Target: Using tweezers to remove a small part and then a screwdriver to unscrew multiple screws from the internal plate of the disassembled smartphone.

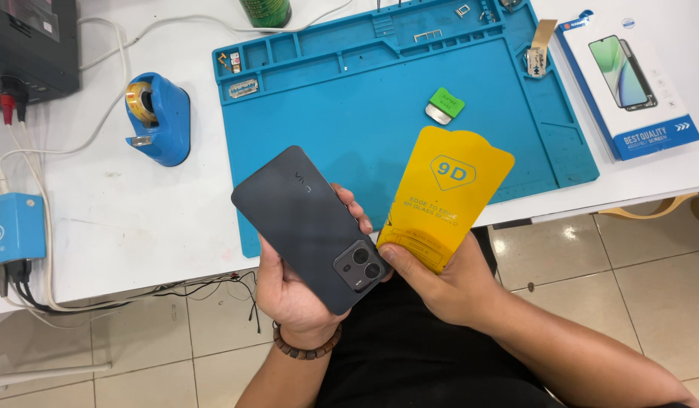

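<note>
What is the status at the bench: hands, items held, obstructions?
Left hand grips dark grey smartphone, back up. Right hand grips yellow screen-protector sleeve. Nothing between them.

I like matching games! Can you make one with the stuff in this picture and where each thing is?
Things:
1. phone
2. yellow packet
3. tape holder
4. white box

Places:
a. on the white table, left of the blue mat
b. in the left hand
c. right of the blue mat
d. in the right hand

Pairs: 1-b, 2-d, 3-a, 4-c
</note>
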